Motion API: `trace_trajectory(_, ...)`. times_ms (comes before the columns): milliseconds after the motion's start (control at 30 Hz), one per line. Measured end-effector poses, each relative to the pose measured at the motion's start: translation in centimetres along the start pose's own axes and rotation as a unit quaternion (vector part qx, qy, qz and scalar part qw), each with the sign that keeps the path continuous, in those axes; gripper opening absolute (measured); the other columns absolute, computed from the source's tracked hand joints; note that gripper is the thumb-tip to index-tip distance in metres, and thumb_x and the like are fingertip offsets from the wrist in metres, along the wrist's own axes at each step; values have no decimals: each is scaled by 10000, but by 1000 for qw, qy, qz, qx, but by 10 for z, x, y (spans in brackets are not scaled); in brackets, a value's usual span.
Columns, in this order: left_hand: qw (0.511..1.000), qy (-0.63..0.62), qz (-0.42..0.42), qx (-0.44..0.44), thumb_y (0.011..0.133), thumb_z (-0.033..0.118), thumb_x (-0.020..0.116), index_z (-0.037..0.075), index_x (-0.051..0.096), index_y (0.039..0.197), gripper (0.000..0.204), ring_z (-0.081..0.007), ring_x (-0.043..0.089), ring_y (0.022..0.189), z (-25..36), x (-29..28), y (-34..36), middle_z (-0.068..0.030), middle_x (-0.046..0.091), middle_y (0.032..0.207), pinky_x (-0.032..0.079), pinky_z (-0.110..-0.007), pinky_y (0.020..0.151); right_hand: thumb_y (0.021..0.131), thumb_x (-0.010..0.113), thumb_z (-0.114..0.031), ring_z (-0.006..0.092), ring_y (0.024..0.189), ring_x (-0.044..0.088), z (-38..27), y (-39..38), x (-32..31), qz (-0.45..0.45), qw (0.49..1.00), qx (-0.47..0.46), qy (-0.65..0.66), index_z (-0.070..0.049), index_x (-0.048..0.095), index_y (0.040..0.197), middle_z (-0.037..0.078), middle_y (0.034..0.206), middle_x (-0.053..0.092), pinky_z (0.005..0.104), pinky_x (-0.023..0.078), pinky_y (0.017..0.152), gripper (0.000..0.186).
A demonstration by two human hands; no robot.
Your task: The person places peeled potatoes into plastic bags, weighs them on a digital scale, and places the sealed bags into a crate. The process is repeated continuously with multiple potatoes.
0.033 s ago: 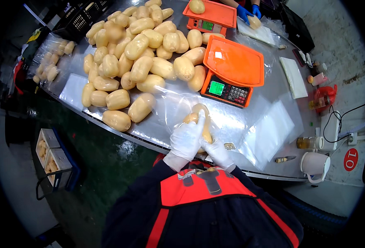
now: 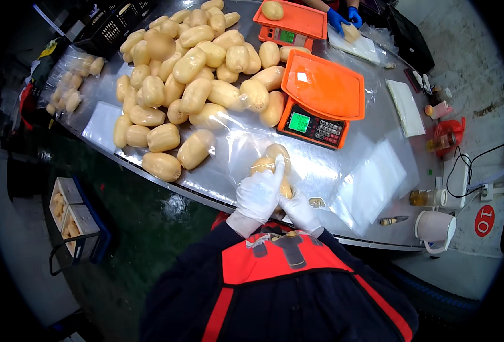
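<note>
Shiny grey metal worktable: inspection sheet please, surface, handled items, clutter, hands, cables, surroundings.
Surface: worktable, small brown scrap near its front edge.
Handled items: pale tan oblong produce against clear plastic film; similar pile beyond.
Clutter: two orange-topped digital scales, flat clear plastic bags, short-bladed knife, beige handled mug.
Hands: white-gloved left hand and right hand, both touching the produce.
Cables: thin black cable looping to a white wall socket.
Surroundings: dark green floor, white crates of tan pieces, another person's blue-gloved hands.
</note>
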State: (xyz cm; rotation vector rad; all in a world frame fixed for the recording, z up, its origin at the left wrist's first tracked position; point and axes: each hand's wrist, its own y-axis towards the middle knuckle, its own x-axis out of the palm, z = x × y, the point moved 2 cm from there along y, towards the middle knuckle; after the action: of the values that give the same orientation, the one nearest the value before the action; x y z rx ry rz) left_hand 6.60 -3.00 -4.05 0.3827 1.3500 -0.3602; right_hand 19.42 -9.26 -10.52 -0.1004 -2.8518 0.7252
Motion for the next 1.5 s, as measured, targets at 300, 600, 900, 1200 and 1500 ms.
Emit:
trace_trajectory(300,998,-49,46,20,869,123,587,107,449,1529,674,-278,668,620,11,-2,-21,-97,597,720,553,-427,558,1037,595,-129,202,1027,668,2,24,12,-64,917,71,386,-2,493,1389,113,1200,644,343,584,787,388)
trace_trajectory(600,987,-149,57,23,921,139,579,121,449,1536,629,-297,629,588,17,-3,-34,-102,568,709,522,-436,544,999,698,-322,142,962,628,-10,52,30,-55,993,-58,92,-82,499,1418,50,1213,626,306,568,779,522)
trace_trajectory(900,972,-210,106,8,920,110,591,158,493,1520,609,-311,617,644,13,-5,-53,-102,537,697,518,-450,601,1032,629,-333,267,1094,654,11,50,53,-169,915,24,365,-135,486,1441,93,1271,623,350,604,809,476)
trace_trajectory(1200,984,-127,121,-37,907,126,614,49,591,1361,461,-332,605,734,-27,-9,-53,-134,567,764,502,-480,658,1024,637,-410,107,803,650,-18,85,72,-118,958,2,261,-164,506,1378,11,1059,649,251,539,618,450)
trace_trajectory(1500,981,-136,110,84,873,106,625,66,618,899,48,-309,645,668,-29,-16,-51,-102,587,731,528,-435,596,986,686,-346,137,812,616,-56,72,107,-154,956,-230,-94,-70,520,1339,45,995,653,268,520,701,478)
